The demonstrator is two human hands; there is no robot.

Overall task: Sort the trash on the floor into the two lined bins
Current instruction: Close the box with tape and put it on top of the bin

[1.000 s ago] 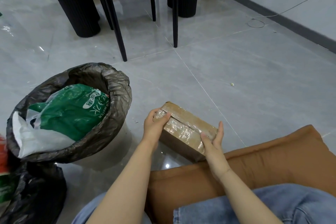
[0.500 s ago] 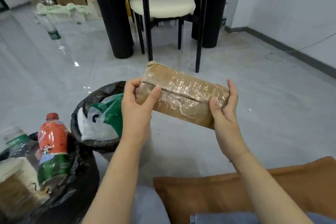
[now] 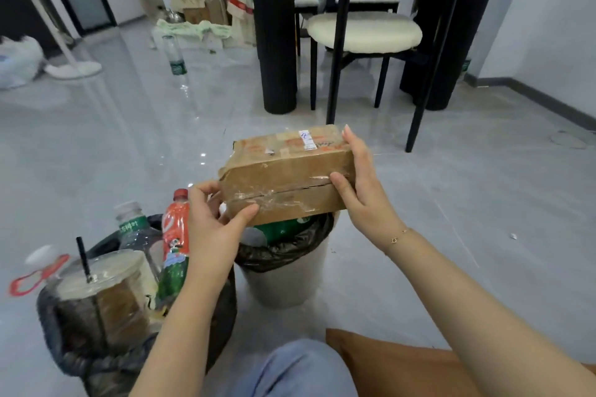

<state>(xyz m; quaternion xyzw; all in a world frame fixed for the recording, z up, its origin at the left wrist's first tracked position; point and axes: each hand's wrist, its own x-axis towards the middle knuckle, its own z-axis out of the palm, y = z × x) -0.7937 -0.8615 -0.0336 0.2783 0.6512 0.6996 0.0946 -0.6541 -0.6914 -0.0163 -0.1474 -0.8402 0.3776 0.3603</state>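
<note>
Grey glossy floor (image 3: 451, 235) spreads around us, chair legs beyond. We hold a taped cardboard box (image 3: 287, 177) in the air above the pale bin (image 3: 283, 284) with the black liner. Our left hand (image 3: 213, 229) pinches its near corner between thumb and fingers; our right hand (image 3: 364, 190) clasps the far end. The second bin (image 3: 106, 332), beside it, is crammed with bottles and a cup. We judge the box may be too wide: it could catch on the rim or tip the bin.

Both hands, left (image 3: 214, 229) and right (image 3: 361, 190), grip taped cardboard box (image 3: 287, 177) above lined bin (image 3: 290, 267) (contents probably plastic).
</note>
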